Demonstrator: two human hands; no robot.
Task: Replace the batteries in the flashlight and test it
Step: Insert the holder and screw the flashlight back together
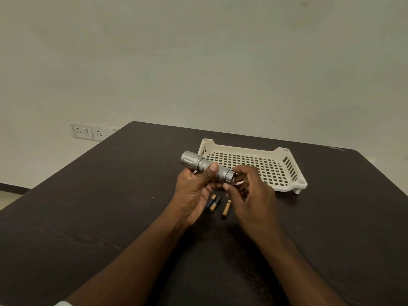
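Flashlight (205, 165) gripped by left hand (194, 191) above batteries (215, 204).

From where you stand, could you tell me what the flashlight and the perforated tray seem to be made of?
The flashlight looks like metal, probably aluminium: matte silver-grey, with knurled bands and a fluted head. The tray looks like moulded plastic: smooth cream-white, with a regular grid of square holes, slotted walls and rounded corners. Neither can be confirmed by sight alone.

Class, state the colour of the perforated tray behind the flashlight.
Cream-white tray, seen best in the head view.
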